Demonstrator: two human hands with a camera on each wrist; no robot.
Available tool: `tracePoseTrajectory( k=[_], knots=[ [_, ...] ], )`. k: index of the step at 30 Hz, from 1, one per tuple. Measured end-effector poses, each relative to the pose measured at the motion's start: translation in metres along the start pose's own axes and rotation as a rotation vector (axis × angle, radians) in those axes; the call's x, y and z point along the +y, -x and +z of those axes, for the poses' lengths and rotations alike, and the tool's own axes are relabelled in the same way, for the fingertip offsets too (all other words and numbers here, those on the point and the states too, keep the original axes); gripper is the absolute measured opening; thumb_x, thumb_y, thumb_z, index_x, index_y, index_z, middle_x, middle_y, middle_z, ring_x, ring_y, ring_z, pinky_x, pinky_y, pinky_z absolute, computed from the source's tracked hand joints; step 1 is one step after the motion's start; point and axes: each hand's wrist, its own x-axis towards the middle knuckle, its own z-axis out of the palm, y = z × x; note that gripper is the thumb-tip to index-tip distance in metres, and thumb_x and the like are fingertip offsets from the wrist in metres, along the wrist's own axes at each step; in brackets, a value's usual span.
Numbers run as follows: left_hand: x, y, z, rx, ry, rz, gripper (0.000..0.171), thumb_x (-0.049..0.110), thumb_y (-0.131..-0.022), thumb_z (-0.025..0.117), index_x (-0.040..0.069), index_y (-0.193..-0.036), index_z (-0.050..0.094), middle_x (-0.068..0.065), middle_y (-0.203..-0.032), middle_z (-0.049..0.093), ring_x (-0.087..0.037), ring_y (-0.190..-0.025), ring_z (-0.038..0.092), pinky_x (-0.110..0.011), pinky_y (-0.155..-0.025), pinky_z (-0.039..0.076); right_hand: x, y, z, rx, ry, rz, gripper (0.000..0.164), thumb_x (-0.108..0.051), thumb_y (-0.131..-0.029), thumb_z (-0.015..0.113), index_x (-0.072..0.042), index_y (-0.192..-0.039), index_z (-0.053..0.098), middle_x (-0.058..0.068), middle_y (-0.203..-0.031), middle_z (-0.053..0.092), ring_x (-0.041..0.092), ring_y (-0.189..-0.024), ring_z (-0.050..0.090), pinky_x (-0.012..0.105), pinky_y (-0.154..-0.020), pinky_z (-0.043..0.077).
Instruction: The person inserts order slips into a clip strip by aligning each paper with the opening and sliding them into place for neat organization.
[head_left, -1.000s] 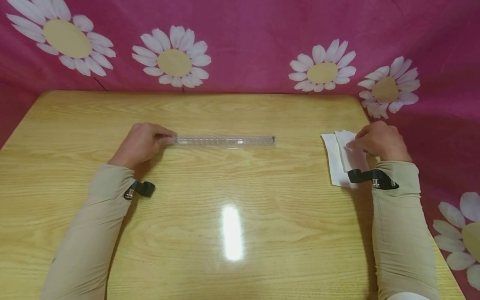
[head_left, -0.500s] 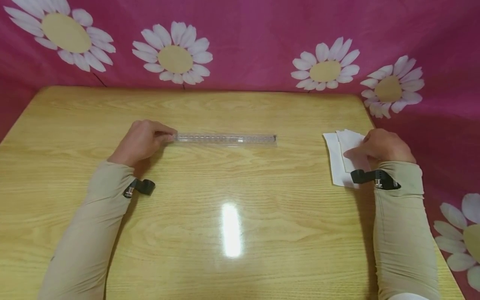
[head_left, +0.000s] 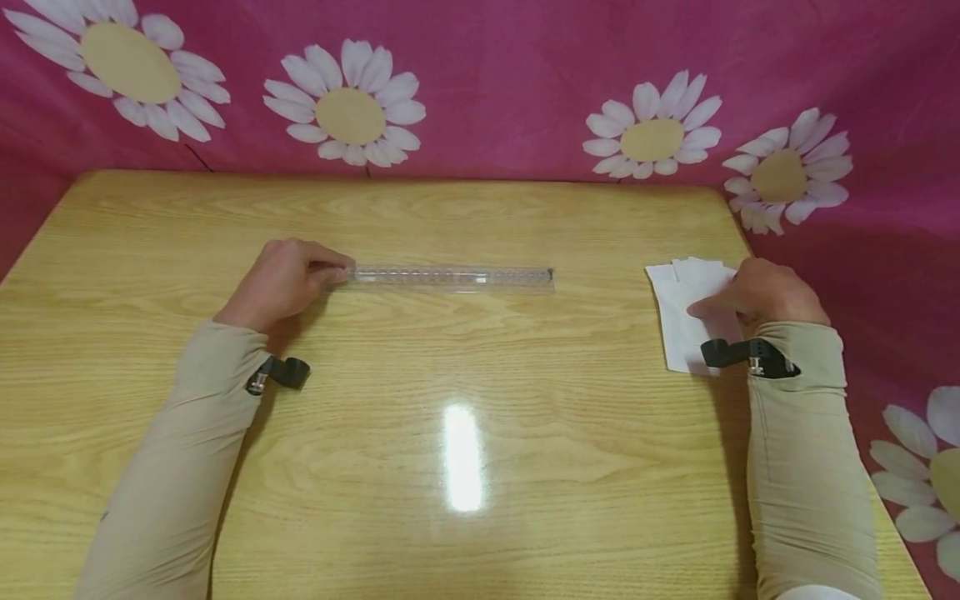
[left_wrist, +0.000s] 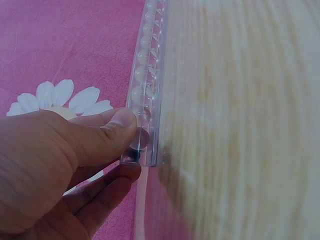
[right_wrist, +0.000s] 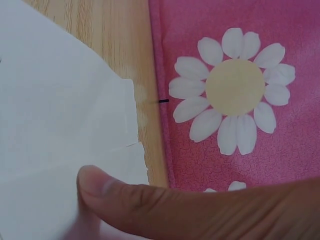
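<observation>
My left hand pinches the left end of a long clear plastic strip, shaped like a ruler. Up close in the left wrist view, the strip shows a row of round shapes inside it, with my thumb on its near end. At the right, my right hand holds overlapping pieces of white paper. From the right wrist view, my thumb presses on top of the paper, which has an uneven edge. The other fingers of that hand are hidden there.
Both hands work over a wood-grain table, with a bright light reflection near its middle. A pink cloth with large daisies hangs behind the table and along its right side.
My right hand has shifted slightly right, and its thumb now lies flatter over the paper. The papers' overlap edge shows less clearly. My left hand keeps its pinch on the strip.
</observation>
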Motion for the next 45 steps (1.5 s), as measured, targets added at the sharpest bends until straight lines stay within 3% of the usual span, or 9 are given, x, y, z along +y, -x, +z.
tracePoseTrajectory(
  k=[10,16,21,26,35,42,45],
  knots=[
    [0.001,0.000,0.000,-0.003,-0.007,-0.002,0.024,0.014,-0.099,0.070,0.007,-0.121,0.078,-0.020,-0.122,0.075,-0.033,-0.113,0.069,-0.054,-0.102,0.053,0.000,0.003,0.003,0.104,-0.003,-0.012,0.062,-0.048,-0.073,0.088,0.005,-0.095,0.066,0.010,-0.069,0.054,0.030,-0.070,0.055,0.038,-0.052,0.044],
    [-0.001,-0.001,0.000,-0.004,-0.002,-0.001,0.024,0.014,-0.099,0.070,0.007,-0.121,0.077,-0.020,-0.122,0.075,-0.032,-0.111,0.068,-0.053,-0.101,0.054,0.002,0.004,0.000,0.144,0.010,-0.010,0.067,-0.038,-0.074,0.088,0.012,-0.112,0.064,0.022,-0.090,0.063,0.039,-0.082,0.057,0.038,-0.056,0.049],
    [-0.001,-0.001,0.000,-0.006,0.003,0.003,0.024,0.014,-0.099,0.070,0.007,-0.121,0.077,-0.020,-0.122,0.075,-0.033,-0.113,0.069,-0.053,-0.102,0.054,0.003,0.003,-0.002,0.166,0.000,-0.013,0.059,-0.031,-0.075,0.087,0.011,-0.110,0.063,0.023,-0.091,0.064,0.040,-0.084,0.056,0.039,-0.057,0.049],
    [0.000,-0.001,0.000,-0.009,0.005,-0.006,0.025,0.015,-0.099,0.070,0.007,-0.121,0.077,-0.020,-0.123,0.075,-0.033,-0.114,0.068,-0.053,-0.101,0.053,0.004,0.003,-0.003,0.183,-0.017,-0.022,0.061,-0.027,-0.078,0.086,0.012,-0.116,0.058,0.028,-0.102,0.062,0.042,-0.092,0.053,0.046,-0.069,0.049],
    [-0.002,-0.001,0.001,-0.032,0.023,-0.021,0.027,0.013,-0.099,0.070,0.006,-0.124,0.076,-0.020,-0.127,0.073,-0.035,-0.119,0.066,-0.057,-0.107,0.051,0.002,0.008,-0.010,0.105,0.015,-0.084,0.072,-0.033,-0.084,0.081,0.008,-0.136,0.053,0.034,-0.126,0.057,0.047,-0.104,0.051,0.057,-0.082,0.050],
    [-0.002,-0.001,0.000,-0.050,0.034,-0.046,0.028,0.014,-0.099,0.069,0.007,-0.125,0.075,-0.020,-0.129,0.072,-0.035,-0.122,0.064,-0.057,-0.110,0.049,0.001,0.012,-0.019,0.088,0.025,-0.149,0.061,-0.038,-0.090,0.075,0.005,-0.131,0.059,0.025,-0.106,0.061,0.039,-0.095,0.051,0.042,-0.071,0.045],
    [-0.003,-0.002,-0.002,-0.051,0.035,-0.046,0.028,0.014,-0.099,0.069,0.008,-0.125,0.075,-0.020,-0.129,0.072,-0.035,-0.122,0.064,-0.057,-0.110,0.049,-0.002,0.014,-0.022,0.082,0.028,-0.153,0.064,-0.040,-0.092,0.073,0.004,-0.134,0.056,0.026,-0.111,0.059,0.040,-0.097,0.050,0.043,-0.073,0.045]
  ],
)
